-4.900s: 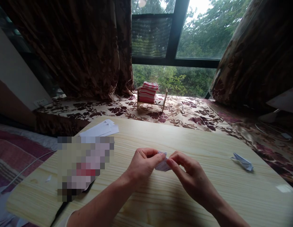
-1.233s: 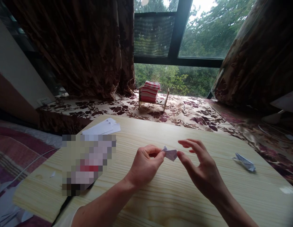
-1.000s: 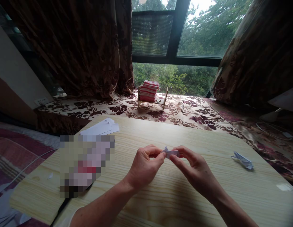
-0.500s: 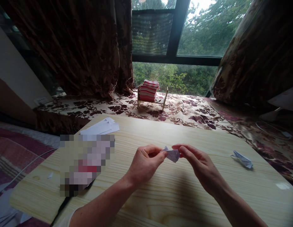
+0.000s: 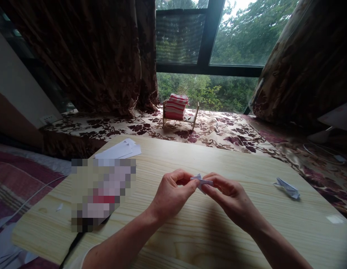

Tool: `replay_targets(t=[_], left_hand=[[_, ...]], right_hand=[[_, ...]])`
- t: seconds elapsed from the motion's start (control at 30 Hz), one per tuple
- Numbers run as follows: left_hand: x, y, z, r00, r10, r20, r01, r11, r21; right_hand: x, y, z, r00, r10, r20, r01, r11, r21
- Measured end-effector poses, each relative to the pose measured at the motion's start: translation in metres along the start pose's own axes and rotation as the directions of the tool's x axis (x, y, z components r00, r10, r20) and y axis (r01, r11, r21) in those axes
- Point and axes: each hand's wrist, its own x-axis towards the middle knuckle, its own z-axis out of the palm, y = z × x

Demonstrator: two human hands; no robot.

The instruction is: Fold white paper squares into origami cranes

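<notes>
A small piece of folded white paper [image 5: 201, 182] is held above the table between my two hands. My left hand [image 5: 173, 192] pinches its left end between thumb and fingers. On the other end, my right hand [image 5: 228, 192] is closed, with the thumb below and in front and the fingers behind. Parts of the paper are hidden by my fingertips. Farther right, another folded paper piece [image 5: 287, 188] with a pointed end lies on the tabletop, apart from both hands.
The pale wooden table [image 5: 173, 153] has a stack of white paper strips [image 5: 119, 151] at its back left. A pixelated object [image 5: 103, 194] with a black cord lies at left. Beyond the table, a small stand holds folded red-striped cloths [image 5: 176, 106] on the patterned window seat.
My right hand has moved slightly left and closed its thumb and fingers on the paper. The paper has tilted, so it looks narrower. My left hand keeps its pinch.
</notes>
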Motion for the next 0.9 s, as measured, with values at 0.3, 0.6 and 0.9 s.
replay_targets(t=[0.3, 0.6, 0.9], left_hand=[[-0.0015, 0.0054, -0.0029, 0.992, 0.122, 0.015, -0.123, 0.988, 0.095], [-0.0003, 0.0063, -0.0038, 0.999, 0.034, 0.011, -0.035, 0.992, 0.12], [-0.0015, 0.0072, -0.0031, 0.999, 0.048, 0.022, -0.05, 0.997, 0.066]], right_hand=[[-0.0024, -0.0038, 0.0057, 1.0, -0.026, 0.011, 0.027, 0.999, -0.029], [-0.0028, -0.0004, 0.0059, 0.999, -0.03, -0.039, 0.026, 0.994, -0.102], [-0.0033, -0.0025, 0.0067, 0.999, -0.041, -0.02, 0.039, 0.995, -0.095]])
